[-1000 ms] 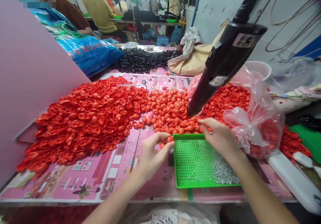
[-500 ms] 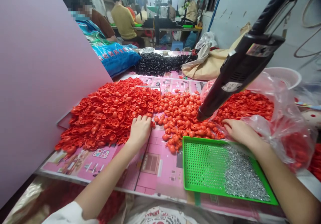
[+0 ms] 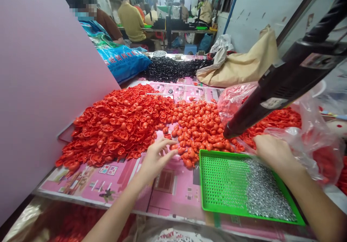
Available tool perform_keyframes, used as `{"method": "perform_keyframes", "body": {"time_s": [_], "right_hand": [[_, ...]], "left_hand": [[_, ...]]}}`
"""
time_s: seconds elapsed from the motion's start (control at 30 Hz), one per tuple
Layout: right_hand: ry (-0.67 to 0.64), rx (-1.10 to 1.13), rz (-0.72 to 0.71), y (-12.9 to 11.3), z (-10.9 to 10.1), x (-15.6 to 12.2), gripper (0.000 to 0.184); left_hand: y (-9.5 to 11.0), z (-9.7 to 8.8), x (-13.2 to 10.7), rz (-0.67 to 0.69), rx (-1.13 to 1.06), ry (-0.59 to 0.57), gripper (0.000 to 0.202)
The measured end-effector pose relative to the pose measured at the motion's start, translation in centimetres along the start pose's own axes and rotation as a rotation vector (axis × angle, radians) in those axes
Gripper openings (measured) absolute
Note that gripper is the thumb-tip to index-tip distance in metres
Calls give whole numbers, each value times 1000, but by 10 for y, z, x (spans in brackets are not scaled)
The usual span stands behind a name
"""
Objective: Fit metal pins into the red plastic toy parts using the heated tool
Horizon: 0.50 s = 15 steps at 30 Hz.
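My left hand [image 3: 155,157] hovers low over the pink table mat [image 3: 168,188], fingers stretched apart, tips touching the near edge of a heap of rounded red plastic parts [image 3: 197,122]. A bigger pile of open red shells [image 3: 116,126] lies to its left. My right hand [image 3: 271,150] rests at the far edge of a green perforated tray [image 3: 222,177], fingers curled under and hidden. Small silver screws [image 3: 265,195] fill the tray's right half. A black hanging power screwdriver [image 3: 271,97] points its tip down just left of my right hand.
A clear plastic bag [image 3: 306,141] of red parts sits by my right hand. A tall pink board [image 3: 40,90] walls the left side. Behind are a blue sack [image 3: 121,63], a heap of black parts [image 3: 170,68], a beige sack [image 3: 244,68] and people seated at a far bench [image 3: 132,18].
My left hand pulled back from the open-shell pile and swung right toward the rounded parts. My right hand drew in slightly and its fingers curled; the view shifted a little left.
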State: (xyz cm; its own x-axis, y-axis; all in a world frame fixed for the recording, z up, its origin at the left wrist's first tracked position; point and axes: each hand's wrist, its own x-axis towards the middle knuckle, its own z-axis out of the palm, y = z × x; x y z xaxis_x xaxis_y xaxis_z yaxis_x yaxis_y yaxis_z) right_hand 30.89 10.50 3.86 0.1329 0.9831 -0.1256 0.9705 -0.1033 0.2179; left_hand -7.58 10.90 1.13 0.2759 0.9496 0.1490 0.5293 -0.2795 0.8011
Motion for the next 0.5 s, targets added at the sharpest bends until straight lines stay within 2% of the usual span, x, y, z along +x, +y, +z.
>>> {"method": "perform_keyframes", "body": {"time_s": [0.07,0.13,0.2,0.23,0.27,0.33,0.43,0.5], "right_hand": [[90,-2,16,1,-2,-10,31],[331,146,-39,-7,-7,-26,37],[624,507,-190,-27,-13,-49,30],[683,746,-265,-41,-15,-62,22],[695,920,-305,-58,-16,-74,19],[741,1126,-415,-91,-16,-95,26],[834,1196,-463,-130,-8,-112,41],[859,1197,-462,-142,-2,-114,47]], "left_hand": [[11,11,-10,-171,-374,-56,28],[20,24,-18,-346,-659,-102,34],[28,39,-24,-482,-857,-144,39],[32,46,-26,-522,-928,-163,42],[36,54,-28,-542,-991,-186,43],[44,67,-32,-543,-1097,-223,45],[55,80,-37,-515,-1175,-208,44],[61,82,-39,-510,-1174,-199,42]]}}
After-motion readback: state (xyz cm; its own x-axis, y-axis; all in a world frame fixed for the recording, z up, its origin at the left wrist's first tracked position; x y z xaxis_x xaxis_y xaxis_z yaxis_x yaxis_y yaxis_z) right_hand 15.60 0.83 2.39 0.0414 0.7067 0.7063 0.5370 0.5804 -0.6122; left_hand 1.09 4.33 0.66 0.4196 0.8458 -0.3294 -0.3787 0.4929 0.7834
